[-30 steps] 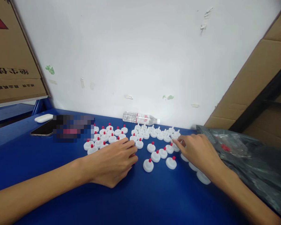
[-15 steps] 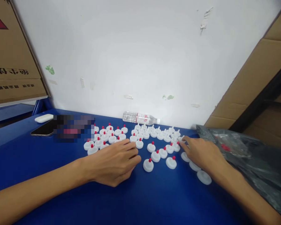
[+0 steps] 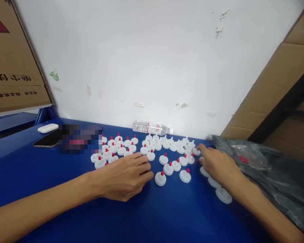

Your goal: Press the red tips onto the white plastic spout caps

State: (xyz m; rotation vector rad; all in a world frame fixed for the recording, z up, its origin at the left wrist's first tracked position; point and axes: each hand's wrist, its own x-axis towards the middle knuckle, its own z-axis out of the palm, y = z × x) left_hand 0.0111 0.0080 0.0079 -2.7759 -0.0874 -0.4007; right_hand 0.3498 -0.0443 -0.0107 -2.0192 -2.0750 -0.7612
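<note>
Along the far edge of the counter [image 3: 167,216]: a clear bottle [image 3: 152,128] lies on its side, and just in front, right of the middle, you have a cluster of white bare-spouted pieces [image 3: 173,147].
Red-tipped pieces [image 3: 168,169]: these stand in a close group toward the left edge and in a looser one between your left hand [image 3: 128,177] and right hand [image 3: 215,162].
White discs [image 3: 214,182]: three lie beside your right hand and wrist, strung toward the near right corner; I cannot tell whether they carry spouts.
Left hand fingers: curled, with a little red showing beneath them; I cannot tell whether you are gripping anything.
Right hand fingers: thumb and forefinger parted, right beside the white piece [image 3: 196,152] at the cluster's right end; touch is unclear.
Right edge: dark plastic [image 3: 281,189], with a clear bag [image 3: 253,157] holding something red on it.
Step in hand: as I judge it, you are singling out one piece with the right hand, your left posted by the red tips.
Next move: it would call for a light pinch on that one piece, without nudging its close neighbours.
</note>
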